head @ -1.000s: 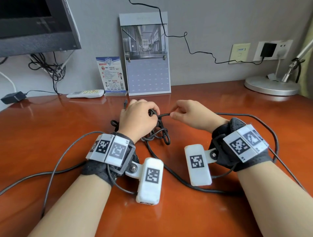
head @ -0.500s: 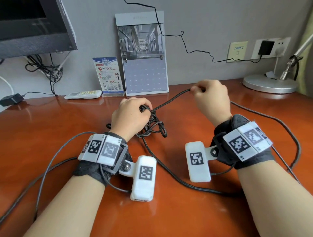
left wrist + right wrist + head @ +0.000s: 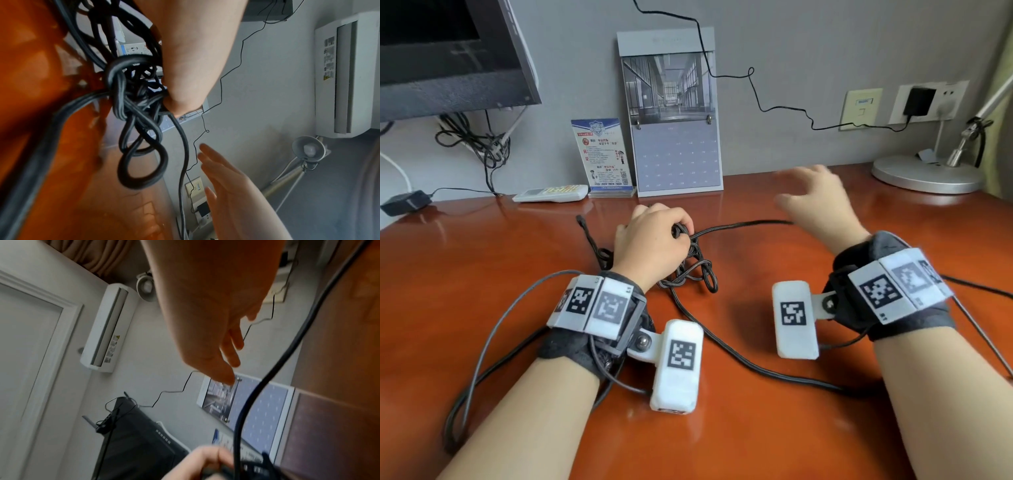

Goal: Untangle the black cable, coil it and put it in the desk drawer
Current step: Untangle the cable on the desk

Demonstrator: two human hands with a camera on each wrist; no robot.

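Observation:
The black cable (image 3: 697,270) lies knotted in a tangle on the orange-brown desk (image 3: 482,274). My left hand (image 3: 654,240) grips the top of the tangle; the left wrist view shows its fingers (image 3: 185,91) curled round the knotted black cable (image 3: 131,100). One strand (image 3: 743,226) runs right from the knot, under my right hand (image 3: 811,198). That hand hovers above the desk with fingers spread and blurred, holding nothing. In the right wrist view the right hand's fingers (image 3: 230,353) are straight, and the cable (image 3: 267,378) passes beside them without contact. No drawer is in view.
A calendar (image 3: 671,113), a leaflet stand (image 3: 602,154) and a white remote (image 3: 551,193) stand along the back wall. A monitor (image 3: 448,51) is at back left, a lamp base (image 3: 924,174) at back right. Long cable loops trail over the desk to the left and right.
My right hand pulled a strand up and to the right, then let it go; the strand dropped to the desk and the hand now hovers open. My left hand kept its grip on the tangle.

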